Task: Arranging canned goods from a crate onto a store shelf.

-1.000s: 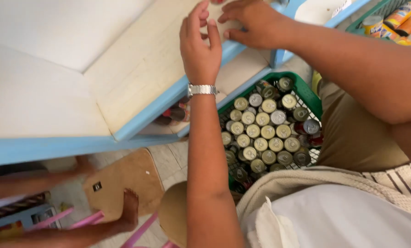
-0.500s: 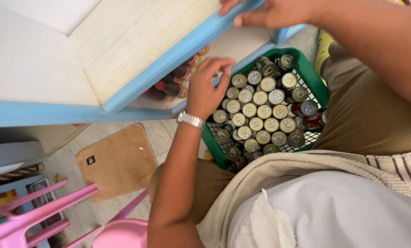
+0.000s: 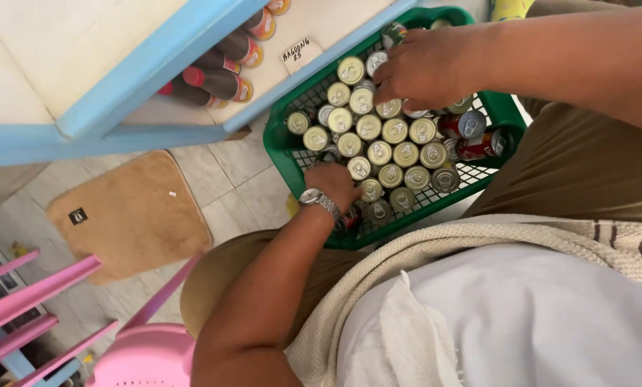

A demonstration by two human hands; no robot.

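cans (image 3: 378, 140) packed upright in green crate (image 3: 281, 147) on my lap, centre frame, so tops show. left hand (image 3: 335, 183) fingers curled onto one near edge; right hand (image 3: 425, 68) cupped over far row, grip unclear.

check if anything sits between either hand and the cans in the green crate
Nothing visible does. The right hand rests on the cans at the far side of the crate, and the left hand lies on cans at the near edge. No lid or cover is over them.
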